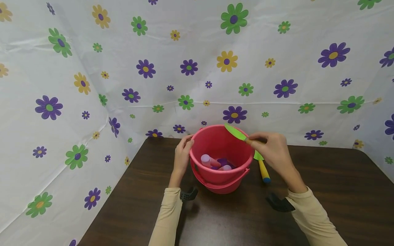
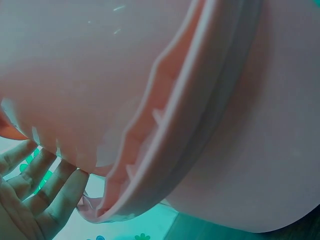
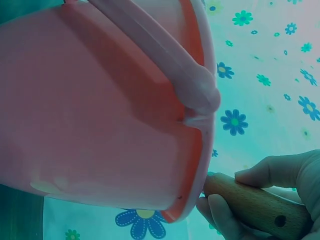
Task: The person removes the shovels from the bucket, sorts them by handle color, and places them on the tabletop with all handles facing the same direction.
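A pink bucket stands upright on the dark table, its handle hanging down at the front. Purple and pink pieces, some rounded like pegs, lie inside it; their kind is hard to tell. My left hand rests its fingers against the bucket's left side near the rim. In my right hand I grip the wooden handle of a small garden trowel with a green blade, held over the bucket's right rim. The left wrist view shows my left fingers extended along the bucket wall.
Behind the bucket's right side, a second green tool with a yellow handle and blue end lies on the table. A white flowered cloth hangs behind the table's back edge and along the left.
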`<action>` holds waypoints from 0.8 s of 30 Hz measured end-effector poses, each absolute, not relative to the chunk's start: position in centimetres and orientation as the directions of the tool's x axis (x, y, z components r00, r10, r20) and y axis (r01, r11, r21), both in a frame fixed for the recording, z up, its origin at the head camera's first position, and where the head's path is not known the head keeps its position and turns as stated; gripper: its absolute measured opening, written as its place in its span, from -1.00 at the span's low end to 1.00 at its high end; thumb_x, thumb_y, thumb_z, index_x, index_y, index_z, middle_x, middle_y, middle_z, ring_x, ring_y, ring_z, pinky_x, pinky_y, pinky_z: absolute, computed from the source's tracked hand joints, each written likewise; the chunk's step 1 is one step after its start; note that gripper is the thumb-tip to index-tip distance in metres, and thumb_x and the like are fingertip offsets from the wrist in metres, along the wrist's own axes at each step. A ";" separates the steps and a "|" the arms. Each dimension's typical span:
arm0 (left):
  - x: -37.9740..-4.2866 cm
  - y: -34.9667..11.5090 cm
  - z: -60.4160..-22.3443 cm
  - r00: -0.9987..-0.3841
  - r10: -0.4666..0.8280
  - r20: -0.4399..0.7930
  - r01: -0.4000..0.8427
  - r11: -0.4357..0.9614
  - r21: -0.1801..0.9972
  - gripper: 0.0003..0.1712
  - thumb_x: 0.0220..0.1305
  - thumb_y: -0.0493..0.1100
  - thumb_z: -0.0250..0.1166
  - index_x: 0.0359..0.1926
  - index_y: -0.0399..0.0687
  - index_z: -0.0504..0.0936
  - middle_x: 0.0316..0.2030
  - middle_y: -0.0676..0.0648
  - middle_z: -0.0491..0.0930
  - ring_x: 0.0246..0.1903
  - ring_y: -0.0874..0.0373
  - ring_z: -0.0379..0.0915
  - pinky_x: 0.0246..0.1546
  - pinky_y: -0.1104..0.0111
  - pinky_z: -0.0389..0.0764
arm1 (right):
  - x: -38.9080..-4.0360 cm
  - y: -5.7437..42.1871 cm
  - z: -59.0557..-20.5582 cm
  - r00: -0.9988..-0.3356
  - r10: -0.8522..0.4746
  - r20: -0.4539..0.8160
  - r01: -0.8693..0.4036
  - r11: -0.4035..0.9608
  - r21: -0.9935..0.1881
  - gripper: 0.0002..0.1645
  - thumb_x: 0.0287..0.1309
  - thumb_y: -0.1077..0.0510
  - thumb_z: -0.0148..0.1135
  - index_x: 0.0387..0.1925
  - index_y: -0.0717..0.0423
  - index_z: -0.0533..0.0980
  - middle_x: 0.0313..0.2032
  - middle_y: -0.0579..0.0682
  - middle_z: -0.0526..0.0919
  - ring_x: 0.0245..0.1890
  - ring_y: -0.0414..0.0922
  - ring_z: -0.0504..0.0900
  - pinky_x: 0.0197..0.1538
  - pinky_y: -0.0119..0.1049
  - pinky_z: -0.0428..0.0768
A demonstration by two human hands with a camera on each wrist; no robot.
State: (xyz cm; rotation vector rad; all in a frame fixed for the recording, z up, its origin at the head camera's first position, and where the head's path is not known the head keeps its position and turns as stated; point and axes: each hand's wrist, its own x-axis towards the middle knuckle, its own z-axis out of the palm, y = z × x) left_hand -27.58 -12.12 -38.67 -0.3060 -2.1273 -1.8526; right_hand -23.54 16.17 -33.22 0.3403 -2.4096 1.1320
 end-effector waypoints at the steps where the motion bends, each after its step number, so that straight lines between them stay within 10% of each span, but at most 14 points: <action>1: -27.6 -12.1 -38.7 -0.931 -0.040 0.362 0.353 0.145 0.924 -0.58 0.52 -0.22 0.11 0.25 -0.39 0.55 0.10 -0.38 0.63 0.02 -0.27 0.61 0.07 0.00 0.67 | -23.5 16.2 -33.2 -0.866 -0.022 0.500 -0.401 0.628 -0.667 -0.79 0.20 0.30 0.46 -0.14 0.34 0.75 -0.22 0.24 0.79 -0.23 0.15 0.73 -0.27 -0.61 0.55; 13: -30.2 -12.4 -41.2 -0.940 -0.072 0.332 0.322 0.128 0.938 -0.60 0.52 -0.24 0.09 0.23 -0.39 0.58 0.10 -0.37 0.64 0.04 -0.29 0.60 0.12 0.01 0.64 | -23.5 17.2 -33.7 -0.854 0.072 0.516 -0.355 0.644 -0.678 -0.78 0.22 0.31 0.43 -0.12 0.37 0.74 -0.18 0.28 0.78 -0.13 0.23 0.71 -0.29 -0.67 0.48; 24: -30.7 -12.5 -42.2 -0.933 -0.087 0.349 0.338 0.118 0.934 -0.58 0.53 -0.10 0.14 0.25 -0.20 0.62 0.11 -0.24 0.66 0.03 -0.14 0.62 0.10 0.10 0.66 | -23.1 18.6 -34.0 -0.868 0.176 0.465 -0.267 0.623 -0.735 -0.72 0.27 0.12 0.44 -0.11 0.26 0.77 -0.19 0.19 0.80 -0.28 -0.10 0.58 -0.38 -0.54 0.51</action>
